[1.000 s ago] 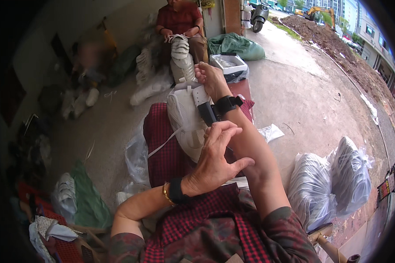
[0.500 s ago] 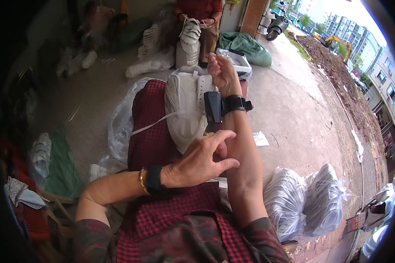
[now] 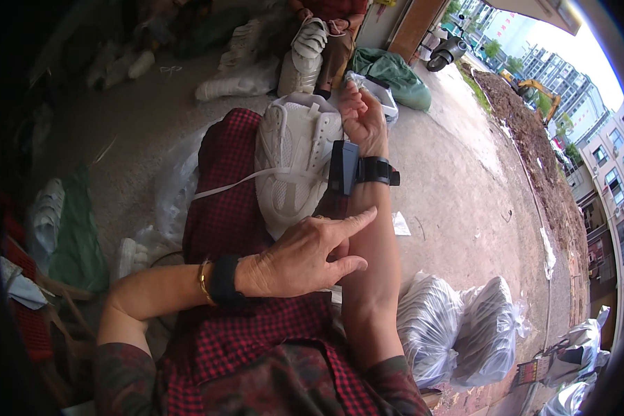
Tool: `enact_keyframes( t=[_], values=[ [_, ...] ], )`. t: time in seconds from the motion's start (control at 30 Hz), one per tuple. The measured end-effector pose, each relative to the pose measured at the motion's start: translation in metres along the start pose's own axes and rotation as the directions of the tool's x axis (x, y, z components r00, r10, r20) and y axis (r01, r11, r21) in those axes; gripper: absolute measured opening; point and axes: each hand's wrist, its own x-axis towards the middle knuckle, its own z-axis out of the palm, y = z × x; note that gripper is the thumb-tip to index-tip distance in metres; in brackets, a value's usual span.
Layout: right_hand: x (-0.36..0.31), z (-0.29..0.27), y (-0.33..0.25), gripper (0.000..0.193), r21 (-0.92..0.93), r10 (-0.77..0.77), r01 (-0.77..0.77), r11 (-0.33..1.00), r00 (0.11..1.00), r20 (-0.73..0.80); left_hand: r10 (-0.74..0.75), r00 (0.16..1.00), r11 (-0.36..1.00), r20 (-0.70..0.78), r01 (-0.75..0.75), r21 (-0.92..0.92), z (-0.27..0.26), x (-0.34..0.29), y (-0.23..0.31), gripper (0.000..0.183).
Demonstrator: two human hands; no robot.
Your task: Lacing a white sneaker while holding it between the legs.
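Head view: your left hand (image 3: 305, 253) is pointing across your right forearm (image 3: 372, 277), index finger and thumb standing apart. Your right hand (image 3: 365, 119) is lying palm up, fingers loosely curled. The white shoe (image 3: 288, 197) is resting at the checked cloth's (image 3: 225, 229) right edge, toe near the left knuckles, collar just beside the right fingers. Its lace (image 3: 232, 184) is reaching the cloth's left edge.
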Motion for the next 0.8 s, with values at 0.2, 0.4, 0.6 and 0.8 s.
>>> enact_keyframes(
  t=[0.2, 0.4, 0.6, 0.8],
  values=[
    [-0.005, -0.001, -0.006, 0.023, 0.013, -0.008, 0.008, 1.0, 1.0, 0.003, 0.083, 0.991, 0.994, 0.102, -0.089, 0.06, 0.008, -0.008, 0.008, 0.058],
    [-0.004, -0.002, 0.0, 0.024, 0.044, -0.044, 0.044, 0.998, 0.999, -0.014, 0.103, 0.987, 0.97, 0.12, -0.126, 0.207, 0.012, -0.006, 0.009, 0.058],
    [-0.001, -0.008, -0.006, 0.025, 0.037, -0.041, 0.041, 0.998, 0.999, 0.013, 0.021, 0.987, 0.984, 0.16, -0.048, 0.169, 0.004, -0.004, 0.005, 0.093],
    [-0.003, -0.009, -0.005, 0.025, 0.037, 0.011, -0.013, 0.999, 0.998, 0.066, -0.002, 0.987, 0.992, 0.159, -0.019, 0.128, 0.0, 0.002, -0.005, 0.114]
  ],
)
